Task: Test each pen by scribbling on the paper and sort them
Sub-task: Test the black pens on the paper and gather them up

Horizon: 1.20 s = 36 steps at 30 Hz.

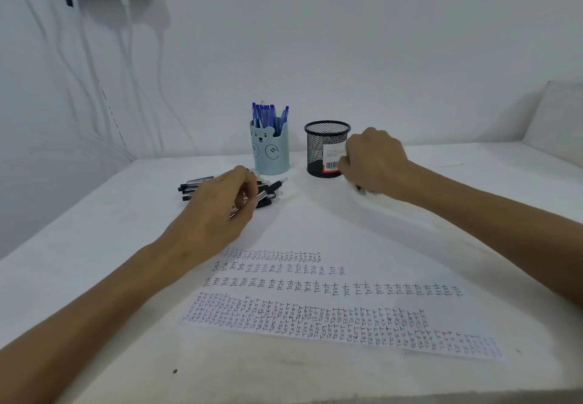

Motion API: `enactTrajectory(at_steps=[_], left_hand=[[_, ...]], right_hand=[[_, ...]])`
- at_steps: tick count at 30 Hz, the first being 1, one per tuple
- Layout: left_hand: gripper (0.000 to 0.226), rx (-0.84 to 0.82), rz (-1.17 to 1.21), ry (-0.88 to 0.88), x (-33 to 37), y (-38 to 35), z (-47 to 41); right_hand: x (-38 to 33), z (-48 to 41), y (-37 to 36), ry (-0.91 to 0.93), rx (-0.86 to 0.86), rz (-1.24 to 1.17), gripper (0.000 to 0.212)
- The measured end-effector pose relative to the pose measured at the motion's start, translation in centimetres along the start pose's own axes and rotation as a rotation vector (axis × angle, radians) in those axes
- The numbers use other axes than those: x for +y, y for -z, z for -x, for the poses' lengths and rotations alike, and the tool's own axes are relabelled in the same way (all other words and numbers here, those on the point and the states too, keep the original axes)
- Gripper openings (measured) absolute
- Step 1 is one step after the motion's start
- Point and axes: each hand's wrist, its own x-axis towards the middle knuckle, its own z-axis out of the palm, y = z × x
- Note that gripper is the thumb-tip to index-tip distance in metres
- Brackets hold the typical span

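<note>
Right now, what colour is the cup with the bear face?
Pale blue cup, the bear face drawn in darker blue; seen best in the head view.

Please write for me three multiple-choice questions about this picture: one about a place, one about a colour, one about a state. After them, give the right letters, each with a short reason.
1. Where does the pile of black pens lie?
A. on the paper
B. on the table, partly under the left hand
C. in a drawer

2. What colour are the pens in the bear cup?
A. red
B. green
C. blue

3. How does the mesh cup stand?
A. upright
B. tipped on its side
C. upside down

Answers:
1 B: the pile lies on the table left of the bear cup, and the left hand covers part of it.
2 C: their bodies and caps above the rim are blue.
3 A: its open rim faces up and its base sits on the table.
</note>
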Motion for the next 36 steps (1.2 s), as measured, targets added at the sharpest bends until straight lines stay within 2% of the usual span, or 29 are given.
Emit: enactTrajectory(at_steps=[4, 8, 12, 15, 17, 18, 21, 24, 28, 32, 34, 36], left_hand=[[0.011, 0.002, 0.067, 0.021, 0.4, 0.0, 0.2], [0.026, 0.000, 0.131, -0.012, 1.0, -0.1, 0.1], [0.030, 0.041, 0.178, 0.002, 1.4, -0.2, 0.0], [0.024, 0.057, 0.219, 0.016, 1.3, -0.3, 0.0], [0.018, 0.070, 0.293, 0.028, 1.4, -0.2, 0.1], [0.024, 0.073, 0.317, 0.021, 1.4, -0.1, 0.1], [0.044, 0.055, 0.350, -0.007, 1.2, 0.3, 0.4], [0.045, 0.019, 0.285, -0.043, 0.7, 0.3, 0.4], [0.043, -0.072, 0.191, -0.052, 0.0, 0.1, 0.6], [0.028, -0.204, 0.085, -0.071, -0.2, 0.1, 0.5], [0.026, -0.295, 0.002, -0.128, -0.4, 0.0, 0.5], [0.028, -0.374, -0.037, -0.181, -0.4, 0.0, 0.6]], right_hand=[[-2.6, 2.0, -0.7, 0.323, 0.082, -0.142, 0.022], [-4.1, 2.9, -1.9, 0.656, 0.143, -0.139, 0.041], [-5.2, 2.9, -3.6, 0.848, 0.255, -0.141, 0.019], [-5.3, 3.0, -3.6, 0.884, 0.234, -0.178, 0.015], [-5.0, 3.3, -3.2, 0.836, 0.269, -0.266, 0.019], [-4.8, 3.5, -3.0, 0.783, 0.260, -0.314, 0.024], [-4.2, 3.9, -2.2, 0.613, 0.103, -0.335, 0.063], [-3.8, 4.1, -2.0, 0.498, -0.026, -0.383, 0.079], [-3.3, 4.3, -2.4, 0.524, 0.029, -0.346, 0.072], [-2.5, 4.1, -2.2, 0.615, 0.013, -0.374, 0.066], [-2.2, 4.2, -2.6, 0.653, 0.043, -0.419, 0.052], [-1.9, 4.4, -3.2, 0.638, 0.166, -0.431, 0.033]])
